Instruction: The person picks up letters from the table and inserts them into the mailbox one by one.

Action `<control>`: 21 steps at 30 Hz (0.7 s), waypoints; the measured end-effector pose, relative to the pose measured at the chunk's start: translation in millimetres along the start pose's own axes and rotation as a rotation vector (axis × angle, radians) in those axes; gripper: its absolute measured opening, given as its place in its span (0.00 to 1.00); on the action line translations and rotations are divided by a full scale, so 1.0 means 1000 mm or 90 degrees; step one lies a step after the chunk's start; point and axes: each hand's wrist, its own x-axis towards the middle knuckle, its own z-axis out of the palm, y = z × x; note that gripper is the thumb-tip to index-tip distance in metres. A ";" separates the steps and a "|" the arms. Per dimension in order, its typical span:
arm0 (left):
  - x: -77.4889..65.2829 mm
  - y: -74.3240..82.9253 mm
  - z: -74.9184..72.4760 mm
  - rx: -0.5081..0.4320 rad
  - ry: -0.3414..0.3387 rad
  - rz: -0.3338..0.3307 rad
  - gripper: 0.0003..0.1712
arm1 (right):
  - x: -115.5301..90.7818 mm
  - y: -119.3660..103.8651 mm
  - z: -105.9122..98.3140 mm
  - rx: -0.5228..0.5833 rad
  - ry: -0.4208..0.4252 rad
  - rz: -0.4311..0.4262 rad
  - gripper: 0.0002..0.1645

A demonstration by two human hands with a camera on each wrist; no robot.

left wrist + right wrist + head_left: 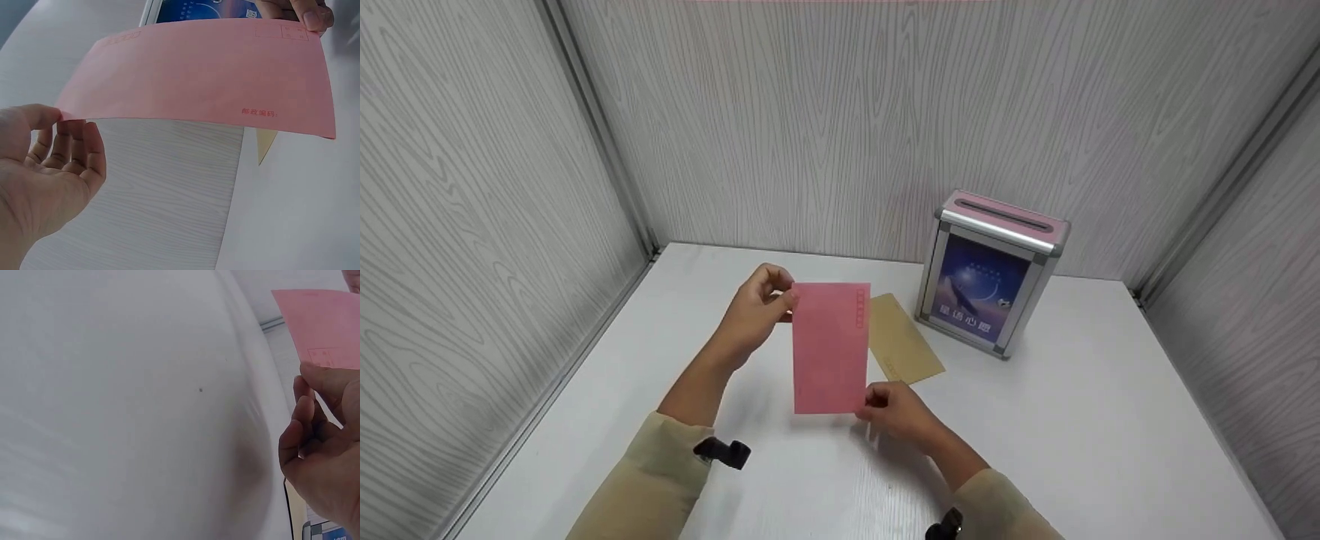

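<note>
A pink envelope is held up over the white table, its long side upright in the head view. My left hand pinches its upper left corner between thumb and fingers. At the lower right corner, my right hand grips the paper the same way. Red printed boxes and characters show on the face of the envelope in the left wrist view. Behind it a tan envelope lies flat on the table, partly covered by the pink one.
A silver-framed box with a pink top, a dark slot and a blue poster front stands at the back right of the white table. Grey wood-grain panels enclose the table at the back and sides.
</note>
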 end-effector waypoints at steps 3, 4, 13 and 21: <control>0.000 0.003 0.005 -0.019 -0.009 0.000 0.08 | 0.000 0.000 -0.005 -0.005 0.009 0.005 0.02; 0.000 0.004 0.006 -0.026 -0.013 0.000 0.08 | -0.001 0.000 -0.006 -0.007 0.011 0.004 0.02; 0.002 0.003 0.020 -0.047 -0.048 -0.004 0.11 | -0.009 -0.001 -0.019 -0.074 0.007 -0.016 0.02; 0.003 0.007 0.028 -0.051 -0.078 0.009 0.19 | -0.013 -0.006 -0.041 -0.146 -0.072 -0.048 0.06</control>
